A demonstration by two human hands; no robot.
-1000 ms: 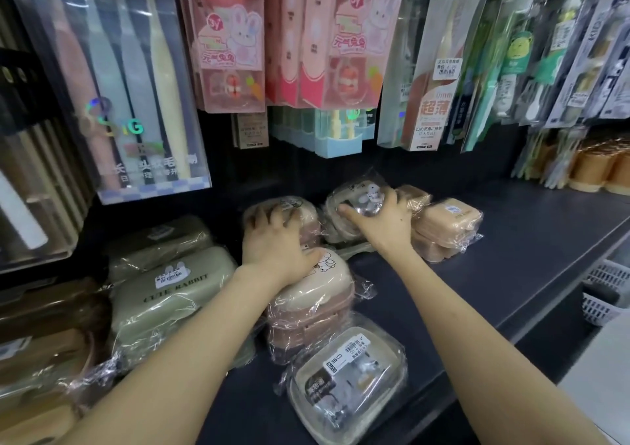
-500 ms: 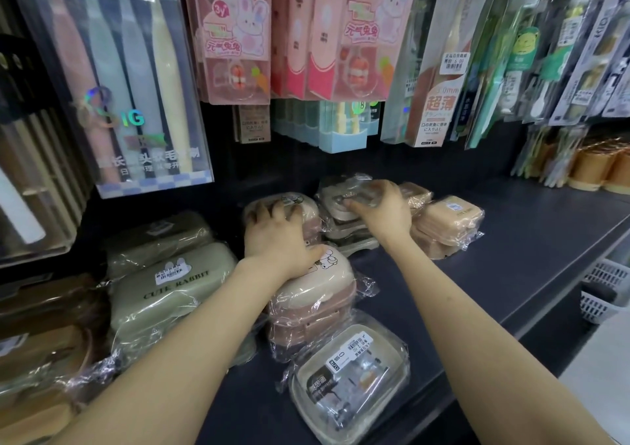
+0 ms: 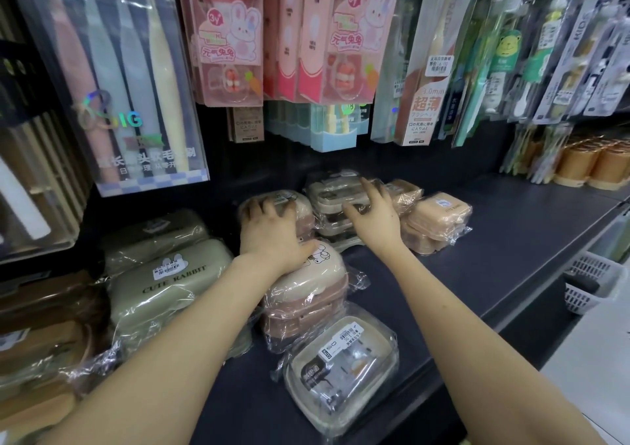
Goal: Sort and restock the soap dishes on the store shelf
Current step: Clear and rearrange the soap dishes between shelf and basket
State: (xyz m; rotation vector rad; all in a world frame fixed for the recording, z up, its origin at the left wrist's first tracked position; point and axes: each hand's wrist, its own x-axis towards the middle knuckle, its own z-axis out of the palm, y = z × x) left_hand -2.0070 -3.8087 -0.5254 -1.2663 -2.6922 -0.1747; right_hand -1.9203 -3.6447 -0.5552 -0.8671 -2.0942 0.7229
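Change: a moment ago the right hand (image 3: 373, 218) lay flat on top of the rear stack of clear-wrapped soap dishes (image 3: 335, 202); now it sits lower against the stack's front, fingers spread. The left hand (image 3: 272, 236) is where it was.
Left hand: palm down, fingers spread over the rear rounded pink-brown soap dish (image 3: 300, 207), wrist over the bear-printed soap dish (image 3: 312, 274); pressing rather than clenched.
Right hand: open, fingertips on the stack's wrap, steadying it; no closed grasp shows.
Done so far: the dishes seem grouped by kind on the dark shelf (image 3: 511, 240). Green "CUTE RABBIT" boxes (image 3: 170, 284) lie at the left, pink-brown ones in a middle file, clear-wrapped ones stacked at the back, and peach soap dishes (image 3: 438, 219) stacked at the right.
Left to do: one clear-lidded soap dish (image 3: 342, 371) lies alone and askew at the shelf's front edge, well apart from its like at the back. The right part of the shelf is bare, so I judge the restocking is mid-way.
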